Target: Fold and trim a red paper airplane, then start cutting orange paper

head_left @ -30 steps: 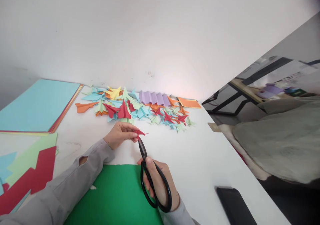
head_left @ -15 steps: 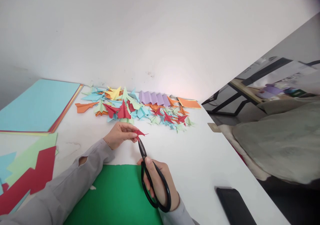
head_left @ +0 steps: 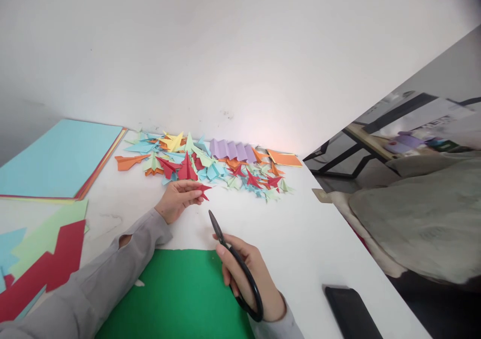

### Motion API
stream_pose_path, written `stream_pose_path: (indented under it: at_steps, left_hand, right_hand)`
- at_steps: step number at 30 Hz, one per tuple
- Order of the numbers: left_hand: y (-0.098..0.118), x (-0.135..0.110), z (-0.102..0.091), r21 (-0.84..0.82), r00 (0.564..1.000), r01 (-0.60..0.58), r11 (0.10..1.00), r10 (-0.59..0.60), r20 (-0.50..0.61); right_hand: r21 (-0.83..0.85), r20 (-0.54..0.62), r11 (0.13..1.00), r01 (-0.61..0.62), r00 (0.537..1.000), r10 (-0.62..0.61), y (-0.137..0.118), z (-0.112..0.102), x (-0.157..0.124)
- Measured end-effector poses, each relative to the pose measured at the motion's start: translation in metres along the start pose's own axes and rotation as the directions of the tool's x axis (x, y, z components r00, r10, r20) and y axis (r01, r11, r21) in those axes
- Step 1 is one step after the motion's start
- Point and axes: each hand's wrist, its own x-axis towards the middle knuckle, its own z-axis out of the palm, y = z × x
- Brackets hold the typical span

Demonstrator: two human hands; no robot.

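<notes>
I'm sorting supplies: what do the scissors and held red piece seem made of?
Scissors: blades probably metal, dark with a dull sheen; handle black, smooth, perhaps plastic, being thick and rounded.
Red piece: likely matte paper, given its thin, crisply pointed edges.

The scissors (head_left: pixel 216 224) are dark metal with glossy handles (head_left: pixel 257 295), the red piece (head_left: pixel 204 190) matt paper, and the tabletop (head_left: pixel 319 248) smooth.

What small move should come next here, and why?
Probably the left hand should lay the small red folded paper on the pile of folded papers just beyond: the scissors in the right hand are clear of it, and similar red pieces already lie there.
</notes>
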Motion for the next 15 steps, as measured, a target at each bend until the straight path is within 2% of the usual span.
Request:
stream_pose_path:
  at_steps: [2,4,6,8,10,12,15]
  left_hand:
    - [0.002,0.001,-0.001,-0.057,0.999,0.008,0.998,-0.010,-0.036]
    - [0.002,0.002,-0.001,-0.093,0.998,0.032,0.995,-0.037,-0.049]
    - [0.002,0.002,-0.002,-0.113,0.997,0.048,0.992,-0.055,-0.051]
    - [0.001,0.003,-0.002,-0.124,0.997,0.050,0.991,-0.057,-0.047]
    - [0.000,0.003,-0.002,-0.124,0.998,0.054,0.991,-0.059,-0.038]
    - [0.000,0.003,-0.003,-0.121,0.998,0.061,0.991,-0.064,-0.024]
    - [-0.001,0.003,-0.003,-0.128,0.998,0.066,0.990,-0.067,0.002]
  right_hand:
    - [-0.108,-0.175,0.994,0.023,0.984,-0.042,0.002,-0.004,0.002]
    - [-0.306,-0.384,0.952,0.027,0.911,-0.150,0.009,-0.009,0.006]
    - [-0.510,-0.484,0.860,-0.020,0.833,-0.268,0.019,-0.013,0.014]
    - [-0.664,-0.468,0.748,0.002,0.779,-0.417,0.033,-0.017,0.023]
    - [-0.800,-0.417,0.599,-0.006,0.725,-0.549,0.047,-0.019,0.033]
    - [-0.881,-0.372,0.469,-0.059,0.699,-0.610,0.058,-0.021,0.040]
    - [-0.928,-0.347,0.345,-0.141,0.668,-0.659,0.064,-0.023,0.044]
